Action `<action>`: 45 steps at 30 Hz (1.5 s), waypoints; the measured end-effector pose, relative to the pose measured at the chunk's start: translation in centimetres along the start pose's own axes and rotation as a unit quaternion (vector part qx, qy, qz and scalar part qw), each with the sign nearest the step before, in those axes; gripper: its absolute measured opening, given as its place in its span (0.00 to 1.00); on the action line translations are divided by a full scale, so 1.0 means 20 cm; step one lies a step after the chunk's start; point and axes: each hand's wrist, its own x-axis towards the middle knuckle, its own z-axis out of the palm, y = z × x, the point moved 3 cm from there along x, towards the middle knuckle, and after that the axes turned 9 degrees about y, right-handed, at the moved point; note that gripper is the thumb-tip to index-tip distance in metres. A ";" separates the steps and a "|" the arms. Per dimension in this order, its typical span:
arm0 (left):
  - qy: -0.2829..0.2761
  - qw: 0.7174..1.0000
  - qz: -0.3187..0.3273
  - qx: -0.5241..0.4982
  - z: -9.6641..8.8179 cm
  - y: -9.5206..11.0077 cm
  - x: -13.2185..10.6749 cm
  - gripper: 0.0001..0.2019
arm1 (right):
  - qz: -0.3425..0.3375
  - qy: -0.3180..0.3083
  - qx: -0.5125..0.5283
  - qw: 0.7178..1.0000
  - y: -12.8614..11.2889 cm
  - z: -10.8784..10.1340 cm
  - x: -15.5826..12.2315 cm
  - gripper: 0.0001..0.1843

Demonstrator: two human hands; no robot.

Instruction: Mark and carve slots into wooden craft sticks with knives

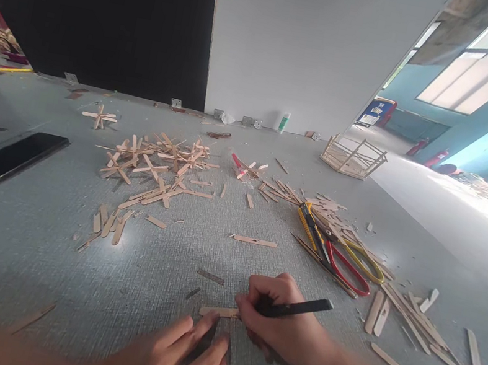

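My right hand is closed around a black pen-shaped tool; its tip is hidden by my fingers, so I cannot tell whether it is a pen or a knife. That grip rests at the right end of a short wooden craft stick lying flat on the table. From the near side, the curled fingers of my left hand press the same stick down. Just beyond it lie a thin grey blade-like strip and a smaller dark piece. Farther off is another craft stick with a dark mark at its middle.
Star-shaped craft stick pieces are heaped at the left middle. On the right are a yellow box cutter, a tool with red and yellow handles and loose sticks. A phone, glue stick and stick-built frame stand farther out.
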 end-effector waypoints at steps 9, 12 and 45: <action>0.008 1.000 -0.001 0.003 -0.01 -0.01 0.01 0.18 | -0.010 0.016 -0.052 0.998 -0.02 0.00 -0.01 0.21; 0.004 1.000 -0.002 0.000 -0.01 -0.01 0.01 0.19 | -0.008 0.018 -0.057 0.998 -0.02 0.00 -0.01 0.22; -0.003 1.000 -0.002 0.014 0.00 -0.01 0.01 0.12 | 0.006 -0.002 -0.006 1.000 -0.02 0.00 -0.01 0.23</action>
